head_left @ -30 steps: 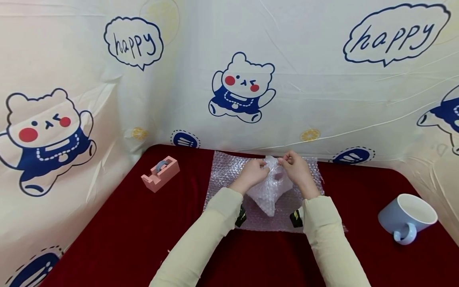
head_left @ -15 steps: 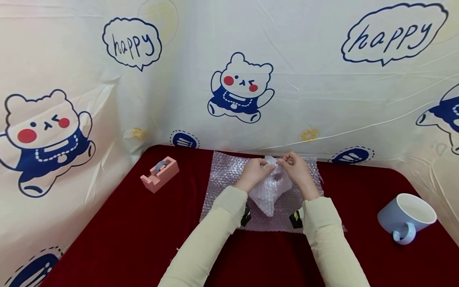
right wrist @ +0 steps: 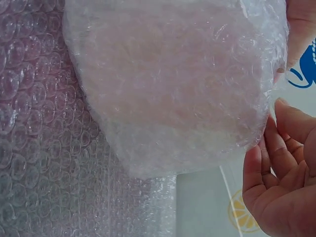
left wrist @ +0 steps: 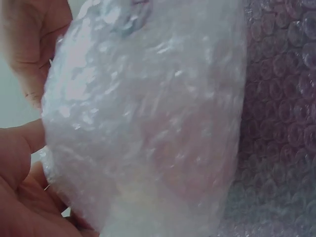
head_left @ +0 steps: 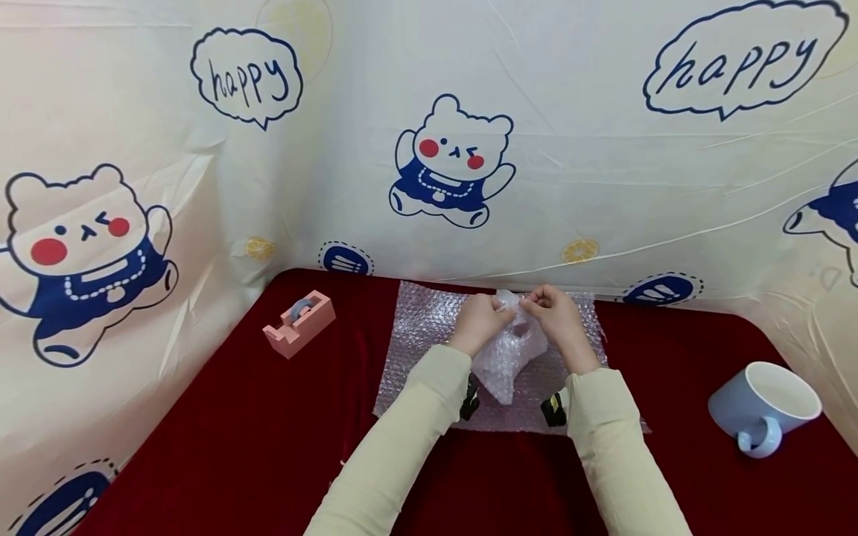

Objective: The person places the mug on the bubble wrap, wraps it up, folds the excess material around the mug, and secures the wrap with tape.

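Note:
A folded bundle of clear bubble wrap (head_left: 499, 368) stands over a flat bubble wrap sheet (head_left: 425, 316) at the middle of the table. My left hand (head_left: 480, 324) pinches its upper edge from the left. From the right, my right hand (head_left: 558, 321) pinches the same edge, close to the left fingertips. In the left wrist view the bundle (left wrist: 148, 98) fills the middle, with left fingers (left wrist: 29, 133) along its edge. The right wrist view has the right thumb and fingers (right wrist: 279, 148) at the rim of the wrap (right wrist: 173, 89). Whatever lies inside is blurred by the plastic.
A pink tape dispenser (head_left: 300, 325) with a bluish roll stands at the back left of the red-covered table (head_left: 268, 432). At the right is a light blue mug (head_left: 762, 409), handle toward me. A printed white curtain (head_left: 570, 179) closes off the back and sides.
My left hand and forearm have shifted slightly right along the bundle's top edge, closer to the right hand. The right hand stays nearly in place. Dispenser and mug have not moved.

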A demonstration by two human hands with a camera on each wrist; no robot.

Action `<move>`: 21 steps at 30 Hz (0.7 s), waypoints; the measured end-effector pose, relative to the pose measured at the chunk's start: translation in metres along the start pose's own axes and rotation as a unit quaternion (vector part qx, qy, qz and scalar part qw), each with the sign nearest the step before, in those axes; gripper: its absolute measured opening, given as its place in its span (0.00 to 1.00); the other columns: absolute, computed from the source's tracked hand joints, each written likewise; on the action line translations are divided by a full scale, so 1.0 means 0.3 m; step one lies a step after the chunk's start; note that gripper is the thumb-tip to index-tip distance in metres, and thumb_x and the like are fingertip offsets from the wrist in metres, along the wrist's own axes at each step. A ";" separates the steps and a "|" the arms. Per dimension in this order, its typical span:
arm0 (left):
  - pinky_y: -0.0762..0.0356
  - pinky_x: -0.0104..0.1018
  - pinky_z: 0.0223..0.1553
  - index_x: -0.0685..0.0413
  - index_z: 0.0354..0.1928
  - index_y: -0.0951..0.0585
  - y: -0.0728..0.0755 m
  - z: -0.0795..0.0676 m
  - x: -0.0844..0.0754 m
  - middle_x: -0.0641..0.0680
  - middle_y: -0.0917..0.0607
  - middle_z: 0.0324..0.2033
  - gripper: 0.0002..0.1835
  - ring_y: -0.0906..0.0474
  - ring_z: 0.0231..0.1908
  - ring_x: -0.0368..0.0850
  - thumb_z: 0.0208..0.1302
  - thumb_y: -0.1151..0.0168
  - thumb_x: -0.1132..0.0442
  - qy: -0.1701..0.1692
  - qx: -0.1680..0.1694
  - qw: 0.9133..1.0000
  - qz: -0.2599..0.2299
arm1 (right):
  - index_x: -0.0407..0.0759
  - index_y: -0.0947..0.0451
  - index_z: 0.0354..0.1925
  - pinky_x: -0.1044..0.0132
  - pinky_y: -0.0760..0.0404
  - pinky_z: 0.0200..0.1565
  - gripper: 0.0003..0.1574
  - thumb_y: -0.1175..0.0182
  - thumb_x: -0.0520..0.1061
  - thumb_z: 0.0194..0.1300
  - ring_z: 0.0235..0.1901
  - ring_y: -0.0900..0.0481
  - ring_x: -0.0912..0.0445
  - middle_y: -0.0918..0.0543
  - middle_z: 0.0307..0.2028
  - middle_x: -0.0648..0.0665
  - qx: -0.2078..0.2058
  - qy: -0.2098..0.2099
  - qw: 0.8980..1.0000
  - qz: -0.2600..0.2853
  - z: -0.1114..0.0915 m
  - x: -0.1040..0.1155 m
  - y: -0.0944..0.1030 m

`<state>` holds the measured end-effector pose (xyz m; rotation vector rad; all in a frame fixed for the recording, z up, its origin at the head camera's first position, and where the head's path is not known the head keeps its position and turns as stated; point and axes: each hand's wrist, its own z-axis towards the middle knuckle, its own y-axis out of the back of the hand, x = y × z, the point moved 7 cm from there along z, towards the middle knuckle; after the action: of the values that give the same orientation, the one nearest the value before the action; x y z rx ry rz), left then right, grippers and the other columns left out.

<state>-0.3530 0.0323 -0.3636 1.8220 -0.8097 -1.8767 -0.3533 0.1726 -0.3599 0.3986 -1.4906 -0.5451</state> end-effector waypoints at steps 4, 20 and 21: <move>0.49 0.25 0.14 0.46 0.09 0.38 0.000 -0.004 0.003 0.42 0.41 0.08 0.26 0.46 0.12 0.35 0.61 0.38 0.58 0.014 -0.014 1.000 -0.010 | 0.36 0.28 0.33 0.67 0.34 0.31 0.11 0.40 0.44 0.66 0.29 0.32 0.57 0.21 0.28 0.45 -0.005 -0.001 1.000 -0.014 0.002 0.001 0.002; 0.32 0.45 0.49 0.46 0.10 0.39 -0.002 -0.022 -0.016 0.45 0.34 0.12 0.29 0.25 0.32 0.50 0.60 0.37 0.44 0.022 -0.088 0.995 0.048 | 0.31 0.23 0.36 0.69 0.33 0.31 0.16 0.39 0.46 0.65 0.32 0.28 0.54 0.19 0.36 0.36 -0.027 -0.009 0.999 -0.028 -0.002 -0.015 0.004; 0.32 0.45 0.49 0.45 0.10 0.39 -0.002 -0.021 -0.015 0.45 0.32 0.12 0.28 0.24 0.34 0.51 0.60 0.37 0.45 0.023 -0.090 0.995 0.048 | 0.31 0.22 0.35 0.69 0.33 0.31 0.16 0.39 0.45 0.65 0.31 0.28 0.55 0.18 0.35 0.37 -0.030 -0.008 0.999 -0.026 -0.002 -0.014 0.005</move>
<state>-0.3463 0.0349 -0.3605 1.6807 -0.6775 -1.7780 -0.3524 0.1761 -0.3627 0.3881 -1.4789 -0.6334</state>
